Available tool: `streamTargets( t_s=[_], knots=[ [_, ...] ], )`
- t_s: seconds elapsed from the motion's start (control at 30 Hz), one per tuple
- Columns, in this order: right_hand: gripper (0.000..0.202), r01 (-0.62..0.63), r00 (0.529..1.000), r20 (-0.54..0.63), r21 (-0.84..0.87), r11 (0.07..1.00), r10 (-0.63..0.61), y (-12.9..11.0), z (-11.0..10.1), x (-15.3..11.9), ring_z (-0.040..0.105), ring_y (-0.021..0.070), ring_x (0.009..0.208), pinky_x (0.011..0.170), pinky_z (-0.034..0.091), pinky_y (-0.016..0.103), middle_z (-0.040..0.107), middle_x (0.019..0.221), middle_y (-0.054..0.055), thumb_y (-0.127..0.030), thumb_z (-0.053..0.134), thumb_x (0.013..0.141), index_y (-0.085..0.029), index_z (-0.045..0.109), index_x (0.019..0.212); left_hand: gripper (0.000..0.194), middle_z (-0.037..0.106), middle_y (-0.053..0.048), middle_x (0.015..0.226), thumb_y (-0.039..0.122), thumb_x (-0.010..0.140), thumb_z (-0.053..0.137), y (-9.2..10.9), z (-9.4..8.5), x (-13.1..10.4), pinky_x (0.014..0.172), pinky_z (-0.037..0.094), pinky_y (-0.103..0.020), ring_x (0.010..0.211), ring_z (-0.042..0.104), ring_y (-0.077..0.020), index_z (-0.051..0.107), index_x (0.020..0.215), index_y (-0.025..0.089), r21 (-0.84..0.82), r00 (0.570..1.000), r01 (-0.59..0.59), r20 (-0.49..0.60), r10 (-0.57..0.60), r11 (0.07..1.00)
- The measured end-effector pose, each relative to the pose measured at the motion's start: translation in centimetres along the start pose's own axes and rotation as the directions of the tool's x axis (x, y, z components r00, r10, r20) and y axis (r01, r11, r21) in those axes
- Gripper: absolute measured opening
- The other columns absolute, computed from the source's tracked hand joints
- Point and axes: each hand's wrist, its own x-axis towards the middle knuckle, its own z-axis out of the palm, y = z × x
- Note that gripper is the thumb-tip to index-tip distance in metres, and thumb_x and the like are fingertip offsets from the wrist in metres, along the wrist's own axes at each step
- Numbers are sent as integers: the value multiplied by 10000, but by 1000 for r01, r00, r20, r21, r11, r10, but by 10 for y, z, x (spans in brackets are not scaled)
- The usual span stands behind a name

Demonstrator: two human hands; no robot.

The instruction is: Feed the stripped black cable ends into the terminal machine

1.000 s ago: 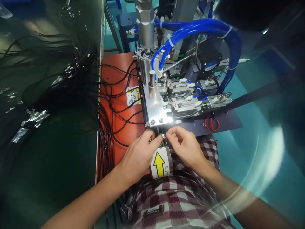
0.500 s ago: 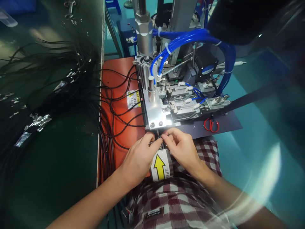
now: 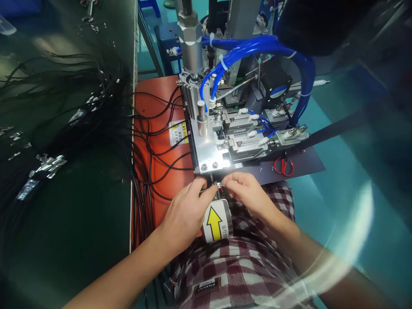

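Note:
My left hand [image 3: 188,208] is closed in a pinch at the front of the machine, thumb against the fingers. At its thumb tip shows a cable end [image 3: 219,185], a small whitish-silver piece with a bit of red wire. My right hand [image 3: 246,191] is pinched just to the right of it, fingertips close by. Whatever lies between those fingertips is too small to make out. Just beyond both hands is the machine's metal plate [image 3: 209,150]. Below them lies a guide with a yellow arrow label [image 3: 214,223].
Black cables [image 3: 148,171] run from the machine over an orange board [image 3: 157,98] to the dark table [image 3: 93,206], where bundles with shiny silver ends lie. Red-handled scissors [image 3: 283,167] lie right of the machine. Blue air hoses [image 3: 257,45] arch above.
My right fingertips have drawn slightly right, away from the left thumb, and the cable end with red wire now shows between the hands. My left hand stays nearly in place. The view shifted slightly.

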Motion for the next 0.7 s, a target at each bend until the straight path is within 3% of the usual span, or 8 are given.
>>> streamTargets(
  t_s=[0.1, 0.27, 0.37, 0.43, 0.5, 0.57, 0.7],
  knots=[
    [227, -66, 998, 27, 153, 986, 63, 5, 0, -2, 351, 85, 401, 399, 245, 224, 491, 518, -45, -371, 564, 789, -166, 570, 689, 289, 585, -108, 931, 101, 891, 415, 0, -1, 1, 683, 535, -334, 819, 581, -218, 604, 1109, 122, 2, 1000, -19, -24, 19, 1000],
    [259, -4, 997, -80, 148, 989, 16, 10, 11, -21, 365, 94, 420, 401, 269, 224, 442, 510, -61, -429, 629, 769, -174, 589, 751, 254, 611, -100, 926, 113, 898, 410, 0, -1, 2, 697, 530, -321, 805, 590, -206, 612, 1051, 117, -59, 998, -25, -59, 21, 998],
    [182, 106, 980, -162, -61, 993, -114, 7, 14, -27, 412, 114, 459, 438, 316, 240, 473, 534, -41, -351, 584, 818, -185, 587, 743, 245, 617, -104, 912, 100, 893, 415, 0, -2, 2, 689, 526, -318, 798, 596, -210, 620, 1026, 102, -73, 997, -19, -77, 14, 997],
    [128, 214, 947, -172, -293, 932, -271, 4, 12, -27, 459, 132, 518, 499, 354, 255, 519, 579, -21, -277, 547, 848, -192, 594, 765, 255, 616, -108, 908, 85, 886, 414, 0, -2, 2, 683, 524, -316, 796, 597, -212, 627, 1025, 97, -76, 997, -14, -71, 9, 997],
    [110, 283, 921, -131, -420, 862, -367, 1, 7, -24, 478, 140, 560, 548, 369, 267, 541, 613, -13, -236, 529, 859, -197, 595, 780, 260, 614, -111, 906, 78, 879, 416, 0, -2, 2, 680, 521, -315, 797, 594, -213, 633, 1022, 92, -77, 998, -7, -60, 2, 997],
    [117, 279, 938, -97, -360, 890, -333, 1, 3, -19, 462, 135, 547, 534, 358, 264, 519, 602, -23, -247, 529, 862, -200, 586, 771, 261, 614, -111, 904, 72, 873, 420, 0, -2, 3, 679, 515, -313, 795, 586, -211, 638, 1015, 92, -63, 999, -2, -54, -1, 998],
    [210, 71, 997, 29, 43, 997, -72, 6, -2, -8, 371, 101, 423, 421, 284, 233, 408, 500, -75, -372, 579, 831, -195, 548, 723, 261, 609, -93, 891, 78, 867, 430, 2, -3, 4, 661, 483, -314, 779, 550, -206, 647, 1005, 125, 45, 998, -4, -57, 6, 999]
  ],
)
